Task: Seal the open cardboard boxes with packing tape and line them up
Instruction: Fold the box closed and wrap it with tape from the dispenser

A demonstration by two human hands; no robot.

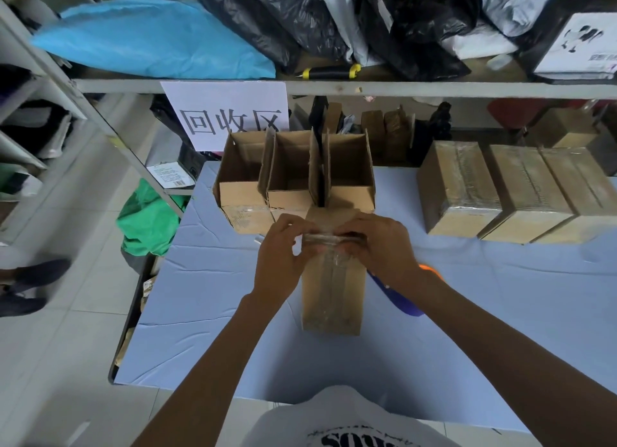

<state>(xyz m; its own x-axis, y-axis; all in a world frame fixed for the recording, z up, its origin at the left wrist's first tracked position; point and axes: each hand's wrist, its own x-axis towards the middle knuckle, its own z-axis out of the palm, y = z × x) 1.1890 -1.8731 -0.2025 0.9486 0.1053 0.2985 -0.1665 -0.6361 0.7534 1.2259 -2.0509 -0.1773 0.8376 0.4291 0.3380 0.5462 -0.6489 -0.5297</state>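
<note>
From the head view I am seeing the box [332, 289] lying mid-worktop [207, 279], closed. My left hand [283, 249] and right hand [380, 242] are both pinching a strip of clear tape [330, 238] stretched above its far end, fingers curled tight. Three open boxes [290, 176] are standing along the far edge, three sealed boxes [514, 189] lining up toward the far right corner.

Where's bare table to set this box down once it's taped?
Free: blue table left of the box being taped, and the near right stretch in front of the sealed boxes. Crowded: the far edge, where open boxes stand just beyond both hands.
</note>
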